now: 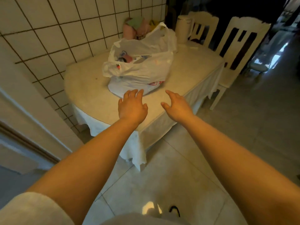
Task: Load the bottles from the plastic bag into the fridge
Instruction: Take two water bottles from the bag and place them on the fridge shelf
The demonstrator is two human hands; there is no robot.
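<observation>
— Where are we in the job?

— At the very start, I'd judge. Going from the left: a tiled wall (48, 38) runs along the far left side, and the table (84, 88) stands against it. On the table sits the plastic bag (142, 69), white, slumped, its mouth gaping toward the far left.

— And the bottles?

— Inside the bag, as far as I can tell. Through the opening there are some coloured shapes (125, 60), but the picture is too blurred to say surely that they are bottles, or how many.

— The hands?

— The left hand (132, 106) reaches out over the near edge of the table, its fingers (138, 93) spread and relaxed, holding nothing, the tips just beside the near side of the bag. The right hand (177, 106) is a little further right, also loose and empty, thumb apart from the rest, near the bag but not touching it.

— Anything further right?

— Two pale chairs (240, 44) at the far right of the table. No fridge is in view.

— So the next move?

— Likely to part the bag's mouth or take its handles. The film is thin and floppy, so one hand should steady it while the other takes hold of a bottle.
</observation>
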